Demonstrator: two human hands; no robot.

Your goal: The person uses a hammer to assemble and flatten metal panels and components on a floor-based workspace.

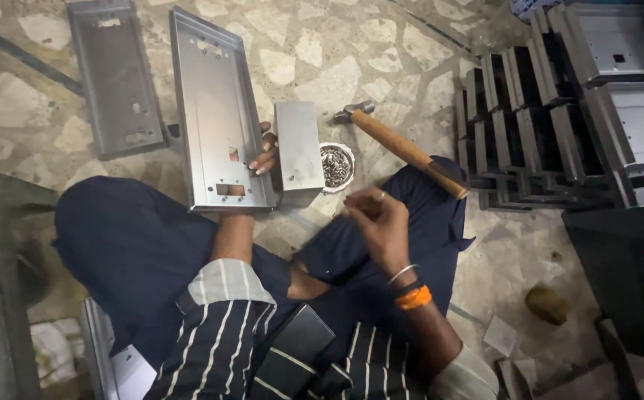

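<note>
I sit cross-legged on a stone floor. My left hand (265, 154) grips the right edge of a long grey sheet-metal tray (214, 96) with punched holes, which lies in front of me. A small metal box (299, 152) stands right beside that hand. My right hand (375, 215) hovers over my lap with fingertips pinched together; whether something small sits between them cannot be made out. Just ahead of it is a round tin of small screws (336, 166). A hammer (403, 148) with a wooden handle rests across my right knee.
A second flat metal panel (114, 74) lies at the far left. Stacks of grey metal boxes (596, 104) fill the right side. A crumpled brown lump (546, 304) and paper scraps lie on the floor at lower right.
</note>
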